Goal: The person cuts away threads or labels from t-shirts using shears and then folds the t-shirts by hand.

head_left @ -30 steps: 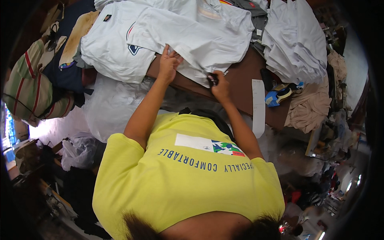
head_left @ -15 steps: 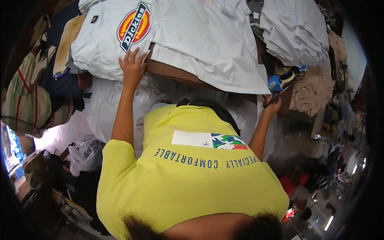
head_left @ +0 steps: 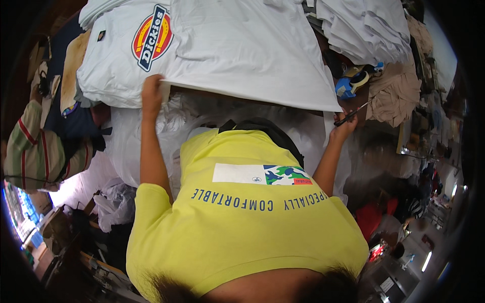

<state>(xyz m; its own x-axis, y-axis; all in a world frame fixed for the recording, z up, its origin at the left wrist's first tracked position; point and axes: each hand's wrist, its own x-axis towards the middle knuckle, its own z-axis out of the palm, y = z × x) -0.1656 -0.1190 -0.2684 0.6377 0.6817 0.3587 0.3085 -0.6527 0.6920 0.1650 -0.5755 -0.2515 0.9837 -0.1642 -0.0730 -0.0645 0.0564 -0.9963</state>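
My left hand (head_left: 151,93) pinches the near edge of a white T-shirt (head_left: 242,50) that lies flat across the surface (head_left: 202,93), plain where I hold it, and just beside it a second white shirt (head_left: 126,55) shows a round red, yellow and blue emblem. My right hand (head_left: 343,129) is closed around a thin dark tool (head_left: 353,114) at the surface's right near corner. One stack of folded white cloth (head_left: 374,30) sits at the far right edge, with a beige garment (head_left: 394,96) and a blue tape dispenser (head_left: 353,83) near it, in a cluttered workroom.

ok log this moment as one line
left hand: holds edge of white shirt | right hand: grips dark tool at table edge | tape dispenser nearby
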